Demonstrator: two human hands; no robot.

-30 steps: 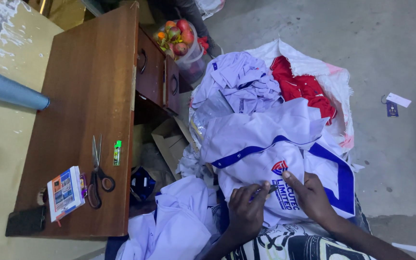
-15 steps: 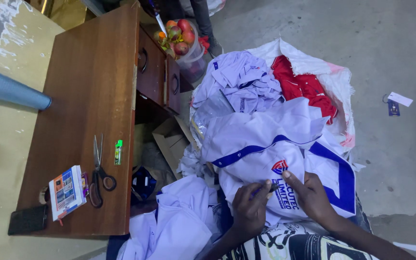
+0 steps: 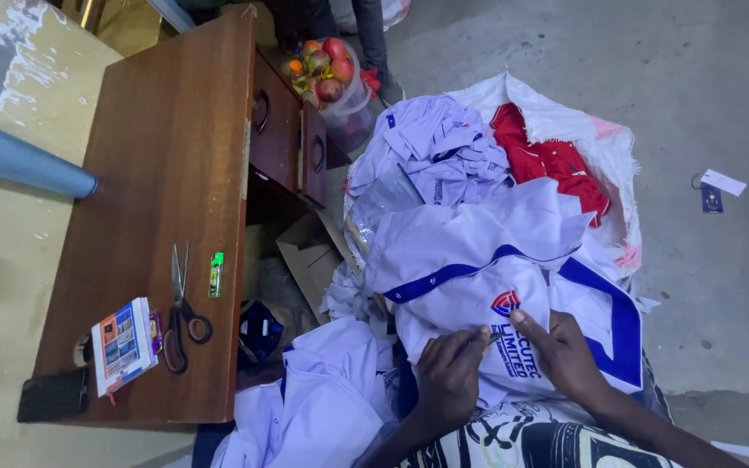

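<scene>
A white shirt [image 3: 478,251] with blue trim and a printed chest badge [image 3: 505,302] lies across my lap. My left hand [image 3: 449,374] pinches the cloth just below the badge, and something thin and dark shows between its fingertips. My right hand [image 3: 560,350] presses the fabric flat beside the badge, fingers touching the cloth. Both hands sit close together, nearly fingertip to fingertip. More white garments [image 3: 322,407] are bunched at my left knee.
A brown wooden desk [image 3: 166,156] with drawers stands on the left, holding scissors [image 3: 180,308], a green lighter [image 3: 216,274], a small booklet [image 3: 122,344] and a dark phone [image 3: 52,395]. A sack holds white shirts [image 3: 435,147] and red cloth [image 3: 548,160]. A fruit tub [image 3: 327,78] stands beyond.
The view has shifted slightly. Both hands stay on the shirt by the badge with only small finger movements.
</scene>
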